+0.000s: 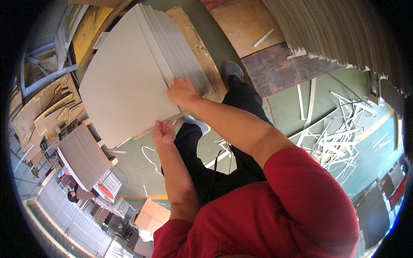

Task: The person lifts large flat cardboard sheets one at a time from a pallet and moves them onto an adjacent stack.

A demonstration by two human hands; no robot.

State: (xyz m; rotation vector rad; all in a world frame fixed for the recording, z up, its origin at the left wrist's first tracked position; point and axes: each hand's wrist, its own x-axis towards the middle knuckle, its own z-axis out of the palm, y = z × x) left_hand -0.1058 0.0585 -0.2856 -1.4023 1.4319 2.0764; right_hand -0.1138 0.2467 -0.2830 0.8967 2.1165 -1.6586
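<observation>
A large stack of grey cardboard sheets (184, 54) lies before me on a wooden board (196, 45). The wide top sheet (125, 77) sits a little out of line with the sheets under it. My right hand (182, 92) is closed on the near right corner of the top sheet, its fingers curled and partly hidden. Farther left along the same near edge, my left hand (164, 133) pinches the sheet's rim between thumb and fingers. Which layers each hand grips below the top one cannot be seen.
A tall stack of sheets (342, 35) rises at the upper right beside wooden boards (267, 67). White offcut strips (338, 135) litter the floor at right. More stacked sheets (84, 154) stand at left, near a distant person (80, 194). A cardboard box (152, 215) lies lower left.
</observation>
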